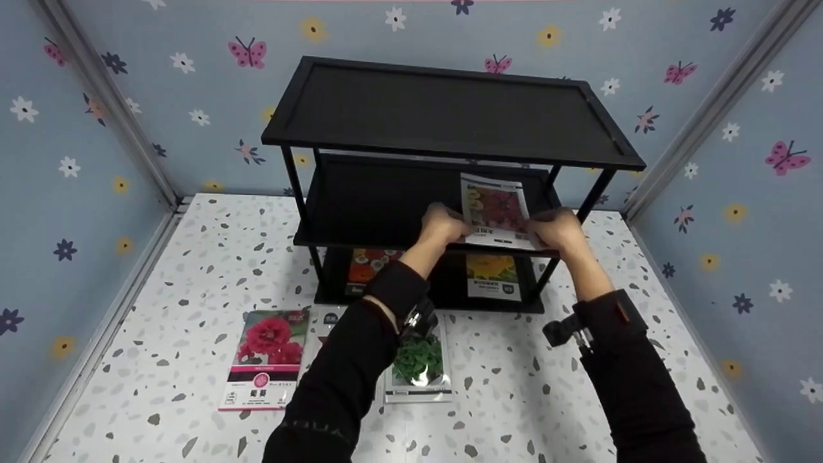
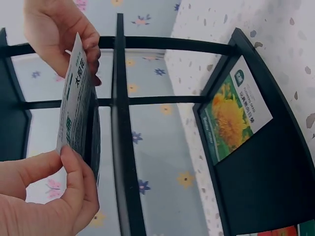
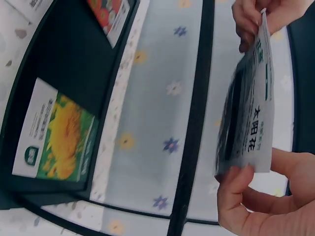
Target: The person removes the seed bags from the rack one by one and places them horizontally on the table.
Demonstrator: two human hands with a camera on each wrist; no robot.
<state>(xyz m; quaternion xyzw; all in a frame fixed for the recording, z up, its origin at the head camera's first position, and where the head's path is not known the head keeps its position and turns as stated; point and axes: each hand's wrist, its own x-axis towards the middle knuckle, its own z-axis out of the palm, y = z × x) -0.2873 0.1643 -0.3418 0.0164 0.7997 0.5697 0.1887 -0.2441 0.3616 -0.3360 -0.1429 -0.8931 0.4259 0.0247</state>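
Note:
A seed packet (image 1: 495,209) with red flowers on its front is held at the right part of the black rack's middle shelf (image 1: 379,199). My left hand (image 1: 443,225) pinches its lower left edge between thumb and fingers. On the opposite edge, my right hand (image 1: 558,230) pinches it too. Both wrist views show the packet (image 2: 74,103) edge-on, tilted, with a thumb and fingers at either side. Below, the bottom shelf bears a yellow-flower packet (image 1: 492,276) at right and a red-and-orange-flower packet (image 1: 370,263) at left, partly hidden by my left arm.
The rack's top shelf (image 1: 443,109) overhangs the hands, and a post (image 1: 595,193) stands beside the right hand. On the speckled floor lie a pink-flower packet (image 1: 269,350), a green-leaf packet (image 1: 418,363) and another packet (image 1: 331,318) mostly behind my left arm. Patterned walls enclose the space.

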